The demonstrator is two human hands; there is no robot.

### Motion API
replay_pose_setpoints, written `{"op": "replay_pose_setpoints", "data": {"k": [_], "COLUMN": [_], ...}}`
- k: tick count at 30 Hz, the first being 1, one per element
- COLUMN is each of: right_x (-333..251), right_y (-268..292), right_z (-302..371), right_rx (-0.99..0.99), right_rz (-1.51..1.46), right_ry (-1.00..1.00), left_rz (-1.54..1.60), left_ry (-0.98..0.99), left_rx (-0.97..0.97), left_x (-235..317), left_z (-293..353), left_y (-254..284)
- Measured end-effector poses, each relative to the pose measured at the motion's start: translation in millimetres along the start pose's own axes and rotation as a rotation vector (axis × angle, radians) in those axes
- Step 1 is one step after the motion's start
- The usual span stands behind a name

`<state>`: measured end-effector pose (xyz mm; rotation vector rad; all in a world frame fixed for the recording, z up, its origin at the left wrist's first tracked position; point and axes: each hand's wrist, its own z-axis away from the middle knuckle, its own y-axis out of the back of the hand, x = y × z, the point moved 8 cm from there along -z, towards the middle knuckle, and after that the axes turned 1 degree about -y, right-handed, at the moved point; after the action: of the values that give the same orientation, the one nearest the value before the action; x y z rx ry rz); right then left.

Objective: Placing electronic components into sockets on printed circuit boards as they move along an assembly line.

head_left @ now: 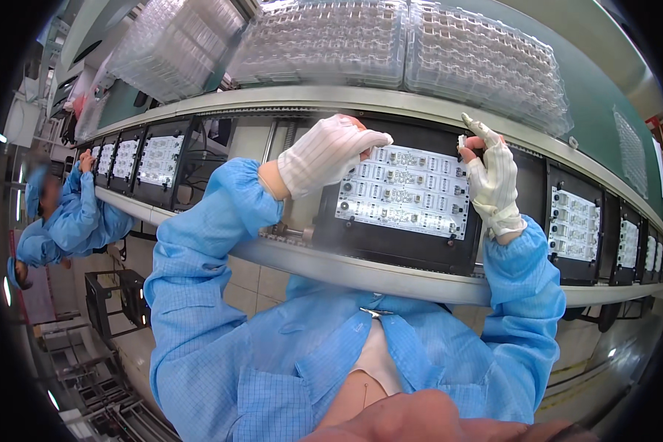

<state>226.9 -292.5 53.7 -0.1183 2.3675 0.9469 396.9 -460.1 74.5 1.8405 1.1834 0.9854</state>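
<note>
In front of me a white circuit board (403,197) with rows of small components lies on a black carrier plate (376,247). My left hand (328,155), in a white striped glove with bare fingertips, is over the board's far left corner. Its fingers are curled and pinched together; what they hold, if anything, is hidden. By the board's right edge is my right hand (490,173), gloved alike. Its thumb and a bare fingertip close on a small white part (462,142), while another finger points up and away.
More boards on black carriers stand along the conveyor, such as one at right (574,225) and one at left (160,160). Stacked clear plastic trays (486,62) fill the green bench beyond the rail. A co-worker in blue (77,206) works at far left.
</note>
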Motion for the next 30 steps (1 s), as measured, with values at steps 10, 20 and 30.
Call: {"op": "replay_pose_setpoints", "data": {"k": [10, 20, 30], "right_x": [-7.0, -16.9, -21.4], "right_y": [-5.8, -17.8, -25.2], "right_z": [-2.4, 1.3, 2.5], "right_rx": [-0.049, -0.054, -0.093], "right_rz": [-0.127, -0.110, -0.191], "right_ry": [-0.080, -0.032, -0.091], "left_rz": [-0.140, -0.226, -0.203], "left_ry": [0.071, 0.078, 0.019], "left_rx": [-0.162, -0.257, -0.258], "left_x": [-12.5, -7.6, -9.5], "left_z": [1.9, 8.8, 14.5], "left_y": [-2.2, -9.9, -8.1]}}
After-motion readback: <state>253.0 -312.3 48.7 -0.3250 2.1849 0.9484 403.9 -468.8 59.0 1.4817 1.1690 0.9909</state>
